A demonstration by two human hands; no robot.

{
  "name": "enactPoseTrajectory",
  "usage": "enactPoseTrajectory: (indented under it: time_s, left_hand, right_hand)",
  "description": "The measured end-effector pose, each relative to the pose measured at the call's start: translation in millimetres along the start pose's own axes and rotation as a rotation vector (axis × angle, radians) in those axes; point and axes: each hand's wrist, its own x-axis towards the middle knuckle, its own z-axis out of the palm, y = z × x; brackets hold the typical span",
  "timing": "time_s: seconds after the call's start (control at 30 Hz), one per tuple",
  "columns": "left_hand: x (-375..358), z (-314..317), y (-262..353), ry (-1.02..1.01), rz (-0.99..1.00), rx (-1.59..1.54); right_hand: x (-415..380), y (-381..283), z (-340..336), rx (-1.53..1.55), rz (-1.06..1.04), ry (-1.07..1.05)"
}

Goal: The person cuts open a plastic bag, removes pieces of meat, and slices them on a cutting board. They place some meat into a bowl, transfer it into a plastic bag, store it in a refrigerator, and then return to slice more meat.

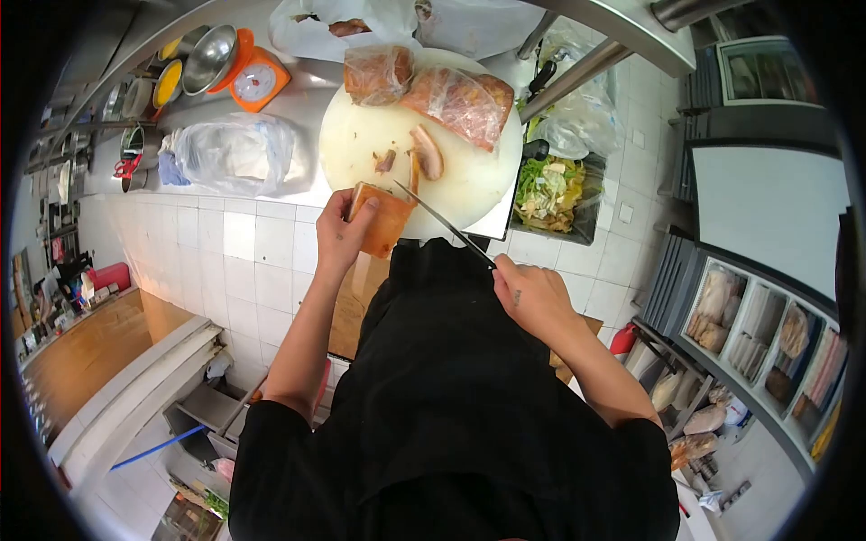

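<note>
My left hand [340,236] is closed round a reddish-brown slab of meat [390,222] at the near edge of a round white cutting board [350,144]. In my right hand [534,298] is the handle of a long knife [444,222]; its blade slants up and left, with the tip close to the slab's right side. A narrow strip of meat [413,174] stands beside the tip. Beyond it lie a curved slice of meat [429,153] and a small scrap [385,161]. Two plastic-wrapped meat pieces, one large [465,104] and one smaller [378,75], rest at the board's far side.
Left of the board are a plastic-lined container [236,151], an orange scale [257,79] and a metal bowl [210,59]. A bin of vegetable scraps [552,194] stands to the right, below a metal shelf post [577,79]. White paper bags [338,27] lie behind the board.
</note>
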Motion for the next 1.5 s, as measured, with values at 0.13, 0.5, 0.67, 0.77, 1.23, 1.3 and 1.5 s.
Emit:
enactPoseTrajectory:
  time_s: [0.13,0.5,0.67,0.77,1.23,1.3,1.5]
  left_hand:
    - [-7.5,-1.1,7.3,0.018,0.026,0.085]
    - [1.9,0.3,5.7,0.007,-0.044,0.111]
    - [0.5,1.4,9.5,-0.006,-0.055,0.160]
    - [7.9,-3.6,-5.9,-0.031,-0.025,0.076]
    - [152.4,-39.7,63.4,-0.057,0.594,0.609]
    - [124.0,-24.7,65.5,0.149,0.881,0.726]
    - [12.8,59.3,15.4,0.017,0.592,0.628]
  right_hand:
    - [-3.8,-5.7,-13.9,-0.052,0.004,-0.062]
    - [9.1,-37.5,-56.0,-0.106,0.062,-0.278]
    - [45.5,-19.0,-4.1,-0.091,0.043,-0.228]
    - [46.8,5.3,38.5,-0.044,0.037,-0.161]
    - [-25.8,44.4,-10.8,0.273,0.255,-0.049]
    - [-39.9,47.5,-11.1,0.305,0.296,-0.013]
    - [-69.7,69.5,20.0,0.204,0.261,0.222]
